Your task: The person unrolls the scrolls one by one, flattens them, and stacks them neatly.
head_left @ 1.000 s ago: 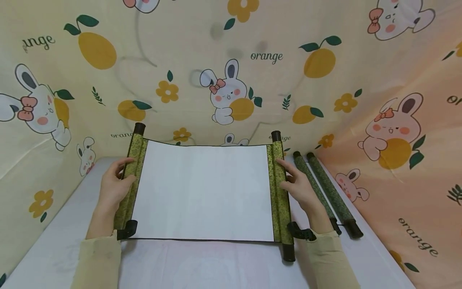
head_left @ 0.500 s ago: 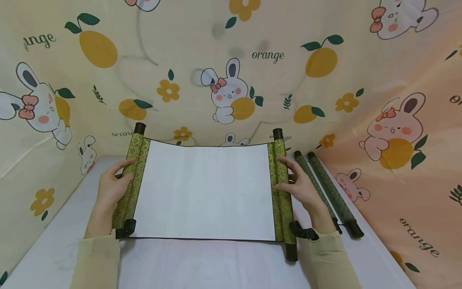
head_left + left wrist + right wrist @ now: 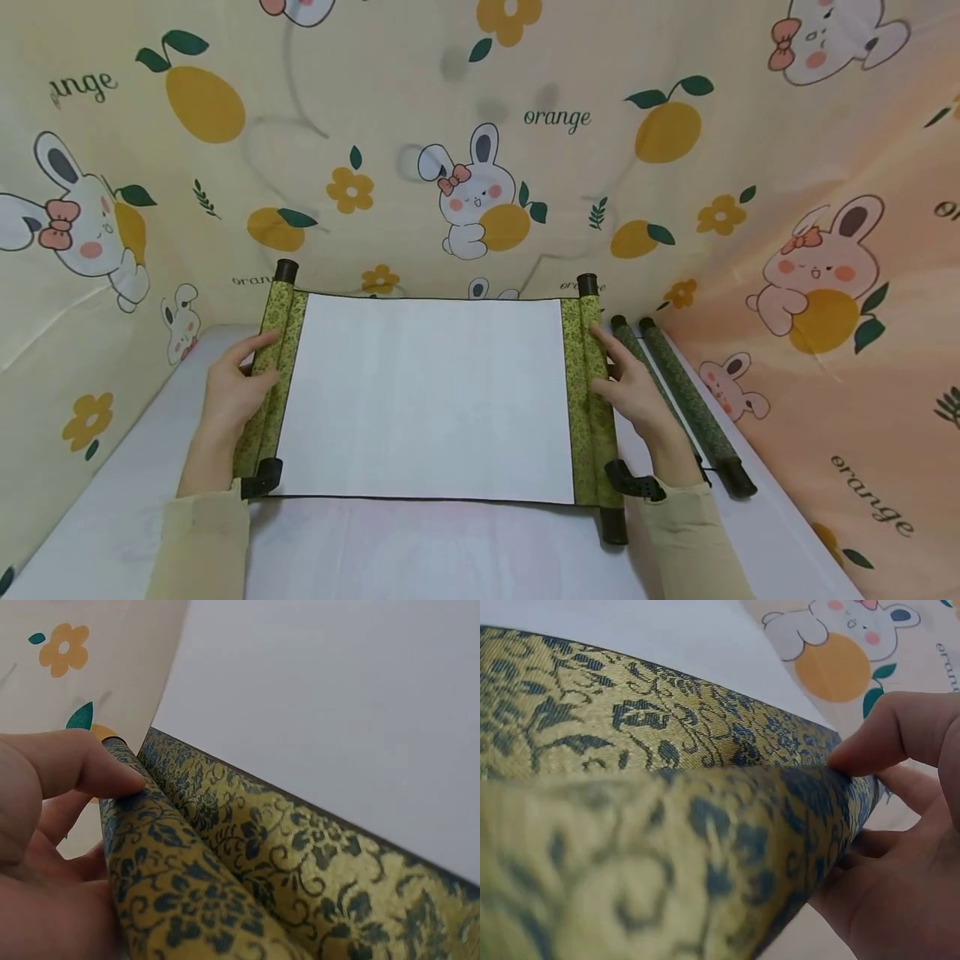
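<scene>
A hanging scroll [image 3: 427,400] with a blank white sheet is spread between two rolled ends. Gold-and-dark floral brocade covers its left roller [image 3: 267,358] and right roller [image 3: 596,400], which have dark end caps. My left hand [image 3: 234,392] grips the left roller from its outer side; in the left wrist view the thumb [image 3: 105,769] lies on the brocade with the fingers behind. On the other side my right hand [image 3: 637,392] holds the right roller, thumb [image 3: 885,739] on top and fingers curled beneath. The scroll's lower left cap is hidden behind the wrist strap.
Two dark green rolled scrolls [image 3: 693,400] lie side by side on the white table [image 3: 420,550], right of my right hand. A cloth backdrop [image 3: 375,100] printed with rabbits and oranges rises behind and beside the table. Black straps [image 3: 262,479] sit on both wrists.
My right hand and the right roller have moved a little to the right, and a wider brocade strip shows there. The sheet's top edge has become straighter. My left hand has barely moved.
</scene>
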{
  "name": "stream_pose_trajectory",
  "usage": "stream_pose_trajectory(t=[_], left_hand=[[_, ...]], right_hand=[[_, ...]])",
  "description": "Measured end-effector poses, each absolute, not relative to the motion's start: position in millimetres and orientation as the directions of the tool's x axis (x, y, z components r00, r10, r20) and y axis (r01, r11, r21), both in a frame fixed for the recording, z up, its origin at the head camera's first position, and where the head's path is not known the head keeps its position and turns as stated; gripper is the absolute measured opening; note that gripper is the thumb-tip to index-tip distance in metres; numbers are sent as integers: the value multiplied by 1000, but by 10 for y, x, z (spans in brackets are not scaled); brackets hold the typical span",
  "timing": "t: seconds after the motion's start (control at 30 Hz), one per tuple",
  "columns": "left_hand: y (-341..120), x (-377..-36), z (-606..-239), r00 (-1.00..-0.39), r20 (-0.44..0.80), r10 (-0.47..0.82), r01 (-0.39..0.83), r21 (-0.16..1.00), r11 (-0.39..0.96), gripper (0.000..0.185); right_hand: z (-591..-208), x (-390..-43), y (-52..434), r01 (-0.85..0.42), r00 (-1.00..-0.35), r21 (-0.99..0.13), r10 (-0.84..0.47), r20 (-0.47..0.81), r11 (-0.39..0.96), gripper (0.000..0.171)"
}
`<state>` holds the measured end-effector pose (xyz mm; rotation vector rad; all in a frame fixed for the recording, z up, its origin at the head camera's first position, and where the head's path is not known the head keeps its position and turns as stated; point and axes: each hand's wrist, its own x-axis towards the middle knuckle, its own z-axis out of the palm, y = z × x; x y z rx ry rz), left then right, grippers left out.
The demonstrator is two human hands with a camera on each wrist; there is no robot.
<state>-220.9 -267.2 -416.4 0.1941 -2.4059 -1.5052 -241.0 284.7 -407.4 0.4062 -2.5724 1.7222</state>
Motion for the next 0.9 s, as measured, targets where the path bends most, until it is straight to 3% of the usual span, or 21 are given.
stream_pose_trajectory(t=[0.33,0.63,0.9], left_hand=[[-2749,-2206,-4177,-964,173,-203,59,880,471,65],[-2868,-2269,-4045,-990,143,-2,115,802,586,63],[-2993,-2414,-3996,-994,73,82,109,747,656,64]], right_hand=[[-4047,-2538,2896,-204,-968,-899,-219,126,388,90],[-3999,-2768,2984,-131,-968,-882,-249,16,453,89],[-4073,-2950,2992,-135,-956,-862,-293,-17,490,87]])
